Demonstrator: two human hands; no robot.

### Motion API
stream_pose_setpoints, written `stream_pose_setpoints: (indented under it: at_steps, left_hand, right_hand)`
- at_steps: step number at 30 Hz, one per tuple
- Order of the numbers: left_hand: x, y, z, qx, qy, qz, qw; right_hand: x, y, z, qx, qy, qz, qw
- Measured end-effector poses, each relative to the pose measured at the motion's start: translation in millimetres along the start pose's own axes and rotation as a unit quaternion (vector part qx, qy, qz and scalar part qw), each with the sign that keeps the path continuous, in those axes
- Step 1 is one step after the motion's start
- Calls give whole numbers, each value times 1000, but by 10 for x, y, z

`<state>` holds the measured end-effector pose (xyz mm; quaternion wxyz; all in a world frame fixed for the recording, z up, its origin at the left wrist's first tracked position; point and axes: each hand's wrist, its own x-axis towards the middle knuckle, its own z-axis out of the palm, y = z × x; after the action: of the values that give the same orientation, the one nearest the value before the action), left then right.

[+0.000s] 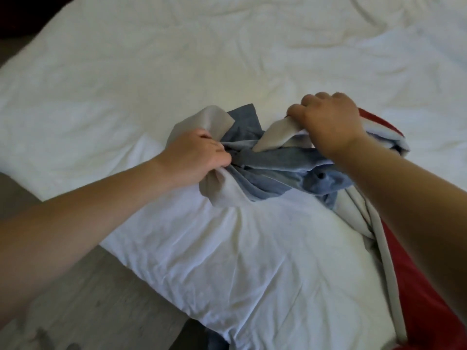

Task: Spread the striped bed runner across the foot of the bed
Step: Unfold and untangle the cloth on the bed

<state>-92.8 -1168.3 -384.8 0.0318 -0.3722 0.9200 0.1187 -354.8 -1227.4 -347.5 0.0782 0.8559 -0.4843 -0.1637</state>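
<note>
The bunched blue, beige and red striped fabric bed runner (283, 168) lies on the wrinkled white bed (177, 72) near its corner, left hand (194, 157) and right hand (328, 122) each clenched on an end, its long axis running between them

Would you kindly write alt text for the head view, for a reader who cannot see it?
The left hand and right hand grip a bunched runner of blue, grey and red bands on a white bed, the right pinching a grey fold. Part of the runner trails off the bed's near right edge.
</note>
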Motion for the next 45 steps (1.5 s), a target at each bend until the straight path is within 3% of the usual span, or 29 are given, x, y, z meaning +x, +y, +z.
stream_pose_setpoints:
  at_steps: [4,7,9,12,15,19,21,26,33,35,39,43,45]
  left_hand:
    - [136,165,-53,15,-34,-38,999]
    - [143,474,-88,-47,59,-34,997]
    - [164,715,-89,-76,120,-3,990]
    - [318,1065,-22,-73,152,33,985]
    - [604,1279,136,-13,100,46,994]
    - [911,1396,284,79,81,40,993]
    - [980,1328,339,108,65,45,991]
    - [1135,1134,293,144,61,70,985]
    - [1433,1501,193,141,10,-61,988]
    - [1454,1809,254,139,-4,-31,990]
    - [1401,2464,468,98,7,142,985]
    - [1504,3037,740,90,-18,205,974]
    - [1600,3210,851,86,-36,193,977]
  right_hand:
    - [-130,-123,68,100,64,32,992]
    - [-498,-250,104,171,200,82,961]
    - [-867,-265,227,199,230,113,946]
    - [-1445,-199,496,249,162,163,941]
    - [-1798,-129,769,277,44,247,928]
    - [-1992,-107,1074,283,-111,383,872]
    - [-2088,-120,1203,280,-153,410,854]
    - [-2320,-161,1411,227,-104,365,897]
    - [-2591,-405,1410,320,-62,327,887]
    - [-2712,-427,1400,326,-25,327,887]
    - [-3165,-437,1407,270,25,397,877]
    - [-3850,-467,1576,275,-69,505,815]
    - [-4144,-494,1673,265,-127,492,820]
